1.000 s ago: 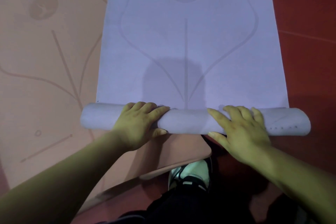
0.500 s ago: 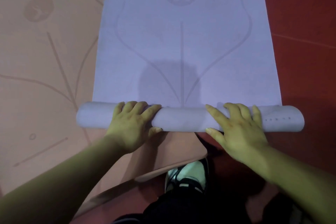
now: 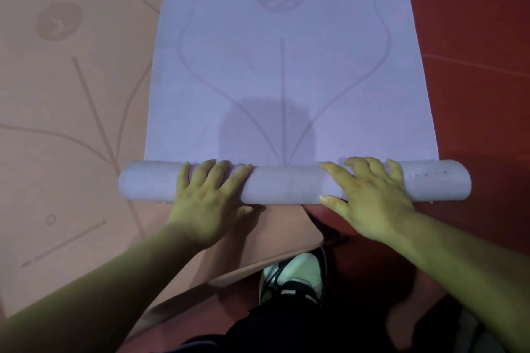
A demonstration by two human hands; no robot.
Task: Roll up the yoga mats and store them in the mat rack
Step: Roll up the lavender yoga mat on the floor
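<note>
A purple yoga mat point(image 3: 286, 80) lies flat on the floor ahead of me, printed with curved lines and a round logo. Its near end is wound into a roll point(image 3: 286, 185) that lies crosswise in front of me. My left hand point(image 3: 206, 198) grips the roll left of its middle, fingers draped over the top and thumb on the near side. My right hand point(image 3: 370, 198) holds it right of the middle the same way. No mat rack is in view.
A tan yoga mat point(image 3: 71, 123) lies flat on the left, its near corner running under the purple roll. The floor point(image 3: 473, 23) is red. My shoe point(image 3: 295, 272) and dark trouser leg are just behind the roll.
The roll has moved a little forward along the purple mat, toward the round logo. Both hands have kept their hold on it.
</note>
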